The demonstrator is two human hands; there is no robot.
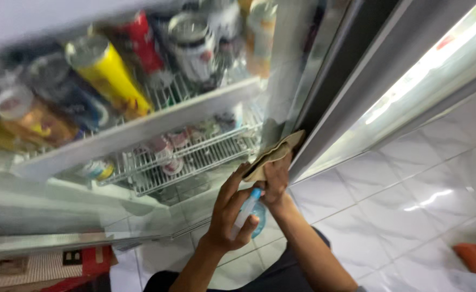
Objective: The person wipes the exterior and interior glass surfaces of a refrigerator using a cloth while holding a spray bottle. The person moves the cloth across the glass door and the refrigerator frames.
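My right hand (275,178) presses a tan cloth (273,154) against the lower edge of a glass-fronted drinks fridge (281,81), beside its grey metal frame (351,92). Just below, my left hand (228,208) is wrapped around a small clear spray bottle with a blue nozzle (251,208), held close under the right hand. Both forearms rise from the bottom of the view.
Behind the glass, wire shelves (195,157) carry several cans, among them a yellow one (111,75) and a red one (143,40). White glossy floor tiles (411,200) lie to the right. An orange object (475,258) sits at the lower right, a red and cardboard box (49,265) at the lower left.
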